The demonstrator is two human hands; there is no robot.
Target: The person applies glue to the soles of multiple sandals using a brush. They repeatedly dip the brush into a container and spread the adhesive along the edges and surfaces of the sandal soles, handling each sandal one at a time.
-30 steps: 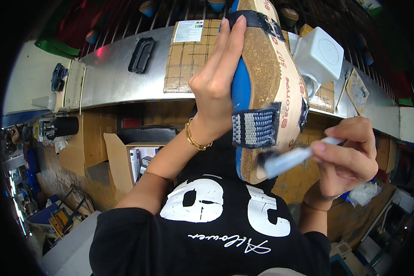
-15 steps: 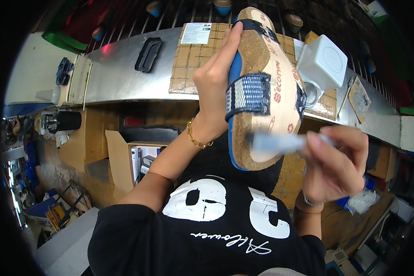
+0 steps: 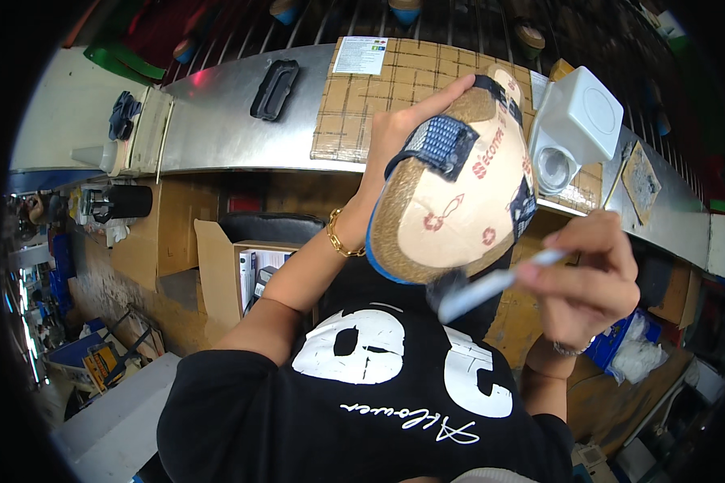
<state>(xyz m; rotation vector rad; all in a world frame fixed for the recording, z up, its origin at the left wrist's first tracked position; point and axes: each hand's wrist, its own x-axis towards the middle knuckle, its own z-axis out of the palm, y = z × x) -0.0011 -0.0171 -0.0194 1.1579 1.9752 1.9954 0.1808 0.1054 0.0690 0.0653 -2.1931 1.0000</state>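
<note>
My left hand (image 3: pixel 392 143) is wrapped round a sandal on a blue last, its underside turned up toward me. That underside (image 3: pixel 459 209) is pale beige with red printed marks, inside a brown cork-like rim (image 3: pixel 396 241). Woven blue-and-white straps with dark ends (image 3: pixel 443 146) fold over its edges. Between the thumb and fingers of my right hand (image 3: pixel 586 278) is a pale-handled brush (image 3: pixel 477 295). The brush's dark bristles, blurred, are at the near edge of the sandal; whether they touch it I cannot tell.
Beyond my hands a metal bench holds a cardboard sheet (image 3: pixel 342 121), a black tray (image 3: pixel 275 90) and a white plastic container (image 3: pixel 584 121) with a round opening. A stained square pad (image 3: pixel 641 183) lies at right. Lasts stand on the far roller rack. An open carton (image 3: pixel 217 270) sits below.
The sandal has tilted and come lower, its near end moving left. The brush has swung from over the sandal's underside down to its near edge.
</note>
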